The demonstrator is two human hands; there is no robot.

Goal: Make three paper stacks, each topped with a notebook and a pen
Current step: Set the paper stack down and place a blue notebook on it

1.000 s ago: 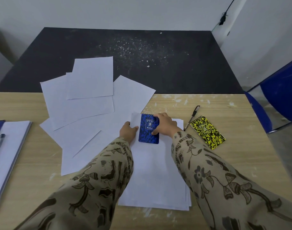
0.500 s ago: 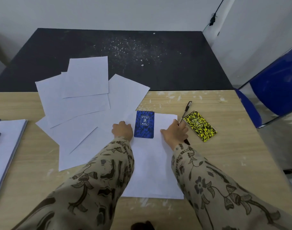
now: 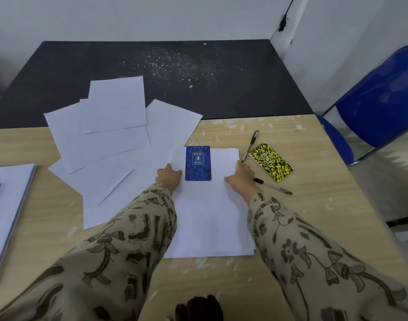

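**Second stack gets its notebook; pen is next**

The blue notebook (image 3: pixel 197 163) lies at the far end of the middle stack (image 3: pixel 212 218). The left hand (image 3: pixel 169 178) presses flat on the paper beside it, holding nothing, likely to steady the sheets. The right hand (image 3: pixel 241 179) rests open at the stack's right edge, near two pens (image 3: pixel 272 186), probably reaching for one. The yellow notebook (image 3: pixel 270 162) waits beside them on the table (image 3: pixel 314 205); loose sheets (image 3: pixel 110 126) remain unstacked.

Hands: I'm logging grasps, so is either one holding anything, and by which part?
Nothing is held. The left hand and right hand rest flat on the paper stack.
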